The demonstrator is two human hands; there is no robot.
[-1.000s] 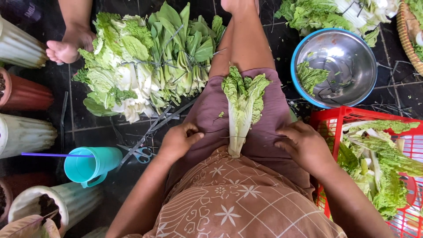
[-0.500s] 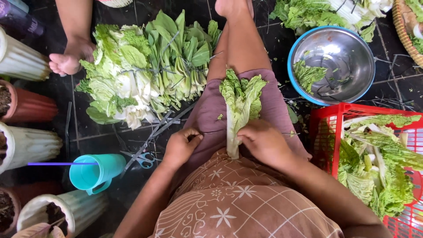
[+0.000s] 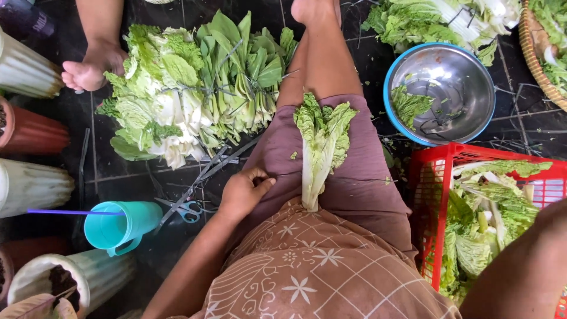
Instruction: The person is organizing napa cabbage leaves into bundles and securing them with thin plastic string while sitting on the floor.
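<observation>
Left hand point(image 3: 243, 190) rests palm-down on the lap, fingers curled loosely, thumb pointing right; forearm runs back down-left toward the body. Right hand is out of view, only the right forearm point(image 3: 522, 272) shows, bare, reaching out to the right.

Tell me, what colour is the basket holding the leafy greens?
Red basket, clearest in the head view.

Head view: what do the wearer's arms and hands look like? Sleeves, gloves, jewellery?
Both arms are bare, with no sleeve showing down to the wrist. The left hand wears no glove, ring, watch or bracelet. The right forearm is bare too; its hand is out of frame. The torso wears a brown top with a white floral and grid print and mauve shorts.
</observation>
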